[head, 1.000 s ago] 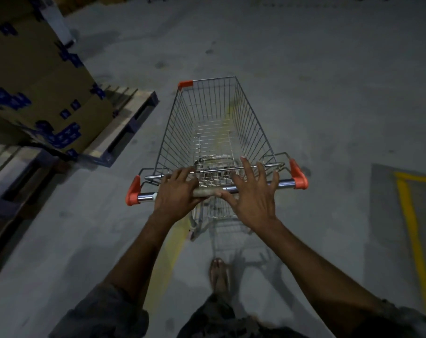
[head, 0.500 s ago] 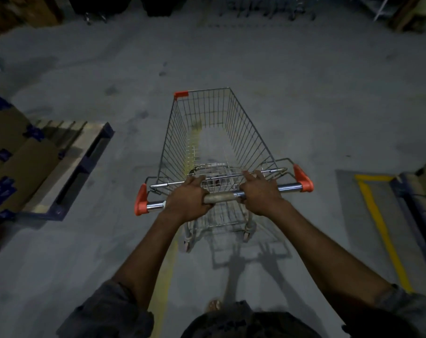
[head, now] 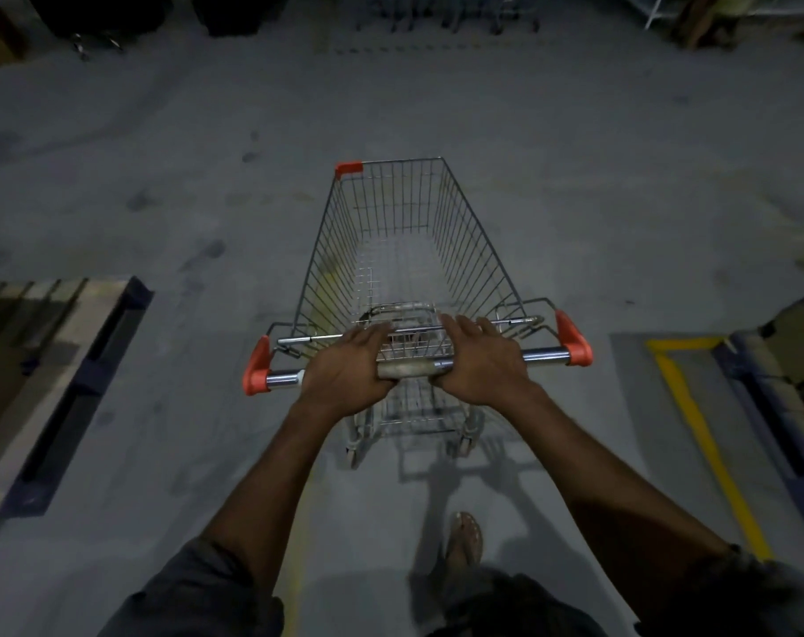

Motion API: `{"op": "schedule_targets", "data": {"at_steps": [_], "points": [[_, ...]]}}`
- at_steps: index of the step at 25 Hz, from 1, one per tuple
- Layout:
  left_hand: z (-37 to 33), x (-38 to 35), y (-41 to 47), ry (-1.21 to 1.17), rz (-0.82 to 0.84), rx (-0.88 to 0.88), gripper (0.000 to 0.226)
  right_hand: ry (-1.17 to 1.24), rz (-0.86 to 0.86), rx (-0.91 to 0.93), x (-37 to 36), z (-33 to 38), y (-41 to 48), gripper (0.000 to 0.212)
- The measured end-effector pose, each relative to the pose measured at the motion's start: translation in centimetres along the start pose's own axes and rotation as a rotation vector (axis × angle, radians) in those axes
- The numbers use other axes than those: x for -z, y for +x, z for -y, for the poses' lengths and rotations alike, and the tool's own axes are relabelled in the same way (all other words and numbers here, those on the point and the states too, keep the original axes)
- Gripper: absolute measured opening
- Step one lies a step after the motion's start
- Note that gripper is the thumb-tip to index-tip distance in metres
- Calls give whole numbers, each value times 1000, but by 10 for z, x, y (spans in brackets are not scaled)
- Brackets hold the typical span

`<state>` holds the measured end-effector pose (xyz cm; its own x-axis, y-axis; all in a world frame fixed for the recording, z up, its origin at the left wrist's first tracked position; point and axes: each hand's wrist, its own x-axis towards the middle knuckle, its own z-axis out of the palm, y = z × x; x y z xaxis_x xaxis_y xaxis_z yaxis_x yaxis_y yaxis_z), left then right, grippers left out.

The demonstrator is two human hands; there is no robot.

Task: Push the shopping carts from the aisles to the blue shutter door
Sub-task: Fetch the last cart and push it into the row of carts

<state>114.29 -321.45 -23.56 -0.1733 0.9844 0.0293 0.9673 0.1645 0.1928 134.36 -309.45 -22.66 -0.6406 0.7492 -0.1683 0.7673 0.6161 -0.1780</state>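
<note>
Steel-wire shopping cart (head: 404,250) is mid-floor, between the left-edge pallet (head: 69,360) and the right-edge yellow line (head: 694,416). Our left hand (head: 345,365) and right hand (head: 478,360) have switched from gripping the handle (head: 409,370) to palm-pushing, fingers straight and close together. Parked carts (head: 446,16) are closer now, so drop-off is likely near.

Bare grey concrete floor (head: 436,108) lies open ahead of the silver wire shopping cart (head: 404,250). A blue-edged wooden pallet (head: 69,360) flanks the left, a dark loaded pallet (head: 781,397) the right.

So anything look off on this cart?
Slightly: the shopping cart has an orange corner cap on its front-left corner only; the front-right corner is bare wire. The handle sleeve looks worn and discoloured.
</note>
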Motion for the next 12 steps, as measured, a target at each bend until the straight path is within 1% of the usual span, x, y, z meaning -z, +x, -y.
{"op": "schedule_targets", "data": {"at_steps": [4,8,12], "points": [[7,1,77,0,43,7,86,-16,27,-57,16,-21,60,92],[13,-1,152,16,35,6,83,-20,-10,-85,35,-47,119,83],[16,-1,220,25,30,-9,80,-35,-34,-95,46,-77,175,79]]}}
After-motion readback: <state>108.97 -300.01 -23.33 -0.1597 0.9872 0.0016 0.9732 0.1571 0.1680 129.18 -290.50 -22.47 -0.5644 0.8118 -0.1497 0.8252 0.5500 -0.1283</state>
